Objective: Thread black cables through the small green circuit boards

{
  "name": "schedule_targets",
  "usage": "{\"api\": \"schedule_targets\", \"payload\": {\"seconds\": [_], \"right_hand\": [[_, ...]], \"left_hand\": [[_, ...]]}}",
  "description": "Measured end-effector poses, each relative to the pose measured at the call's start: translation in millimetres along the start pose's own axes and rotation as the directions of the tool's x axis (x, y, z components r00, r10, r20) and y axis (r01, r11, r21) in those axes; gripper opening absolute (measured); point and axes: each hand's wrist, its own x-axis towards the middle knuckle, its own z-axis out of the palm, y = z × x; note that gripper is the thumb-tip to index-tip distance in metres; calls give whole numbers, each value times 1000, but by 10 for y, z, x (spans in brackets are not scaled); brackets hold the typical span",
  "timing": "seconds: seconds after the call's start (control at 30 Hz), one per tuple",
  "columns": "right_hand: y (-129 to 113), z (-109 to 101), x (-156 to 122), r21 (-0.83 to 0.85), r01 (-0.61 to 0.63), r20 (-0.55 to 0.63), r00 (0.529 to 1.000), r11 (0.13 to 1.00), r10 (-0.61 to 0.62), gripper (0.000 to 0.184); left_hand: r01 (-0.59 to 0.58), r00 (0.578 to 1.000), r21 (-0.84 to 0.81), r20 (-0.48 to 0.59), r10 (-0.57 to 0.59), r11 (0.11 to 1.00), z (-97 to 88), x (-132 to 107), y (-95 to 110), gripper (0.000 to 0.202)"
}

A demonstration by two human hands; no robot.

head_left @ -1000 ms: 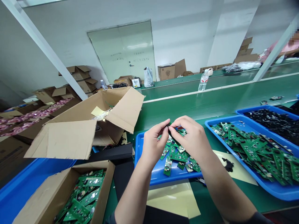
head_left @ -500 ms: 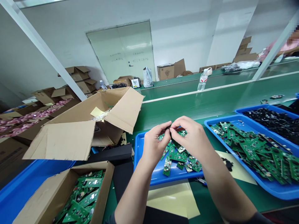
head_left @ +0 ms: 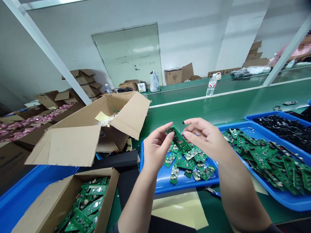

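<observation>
My left hand [head_left: 157, 147] pinches one end of a green circuit board [head_left: 181, 142] between thumb and fingers. The board is tilted, and a round black part shows near my thumb. To its right is my right hand [head_left: 202, 134], thumb and index finger apart, with a small black piece [head_left: 183, 122] at the index fingertip. I cannot tell what that piece is. Below both hands lies a blue tray [head_left: 165, 184] with several loose circuit boards [head_left: 184, 163] in it.
Another blue tray [head_left: 286, 204] piled with boards stands right, beside a tray of black parts [head_left: 284, 131]. At left are an open carton [head_left: 65, 145] and a smaller box of boards [head_left: 113, 181]. Pliers [head_left: 213, 192] and yellow sheets [head_left: 179, 208] lie in front. A bottle [head_left: 211, 85] stands behind.
My hands were close together, fingertips meeting over a dark piece. Now my right hand has moved right and its fingers have spread, while the board shows plainly in my left hand.
</observation>
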Motion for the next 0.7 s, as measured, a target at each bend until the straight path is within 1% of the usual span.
{"api": "schedule_targets", "payload": {"seconds": [0.07,0.1,0.17,0.2,0.3,0.37,0.43,0.5,0.6,0.63,0.7], "right_hand": [[-43,-4,-45,4,-3,77,997,1000,3,33],[-64,5,-67,-3,0,98,995,1000,1,36],[-99,32,-108,-19,11,101,995,1000,-9,38],[-111,45,-125,-23,21,93,995,1000,-18,38],[-126,76,-158,-32,46,77,996,998,-43,38],[-125,92,-168,-36,61,76,995,997,-59,37],[-120,111,-175,-34,82,68,995,996,-80,36],[-118,138,-191,-28,103,38,994,994,-102,35],[-112,189,-257,-32,116,-56,991,993,-118,35],[-100,207,-294,-42,115,-91,989,992,-119,35],[-39,232,-384,-72,103,-152,982,992,-113,35]], "left_hand": [[0,1000,-67,-26,-2,998,-5,3,9,28],[1,999,-91,-33,-4,996,-7,2,11,27],[-10,999,-103,-37,6,995,-18,2,13,21],[-33,999,-87,-35,30,996,-28,3,11,17],[-175,984,30,-40,176,984,-69,7,-1,8],[-284,956,129,-41,292,950,-91,5,-14,5],[-360,925,203,-47,376,911,-97,-1,-27,6],[-410,898,238,-66,436,880,-86,-5,-37,7],[-447,874,275,-67,480,851,-43,-7,-45,7],[-454,873,288,-47,486,843,-22,-7,-49,7],[-453,884,316,36,466,834,29,-12,-68,7]]}}
